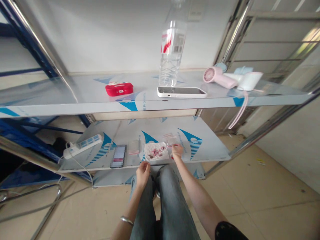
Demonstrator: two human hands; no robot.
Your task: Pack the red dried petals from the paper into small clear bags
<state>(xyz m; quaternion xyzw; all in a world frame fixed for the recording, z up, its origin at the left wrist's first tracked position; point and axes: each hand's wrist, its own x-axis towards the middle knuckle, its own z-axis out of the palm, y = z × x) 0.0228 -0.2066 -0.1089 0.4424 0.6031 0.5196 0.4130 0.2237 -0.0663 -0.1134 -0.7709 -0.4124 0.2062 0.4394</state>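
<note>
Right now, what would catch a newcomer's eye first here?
The red case and clear water bottle on the top shelf, beside a white phone. Lower down, the right hand rests by a white cloth with pink bits; the left hand hovers above the knees.

A small white sheet (156, 151) lay flat near the front edge of the lower shelf, strewn with tiny pink-red bits — too small to identify. Just beyond it lay a clear little bag (170, 138), flat and see-through.
</note>
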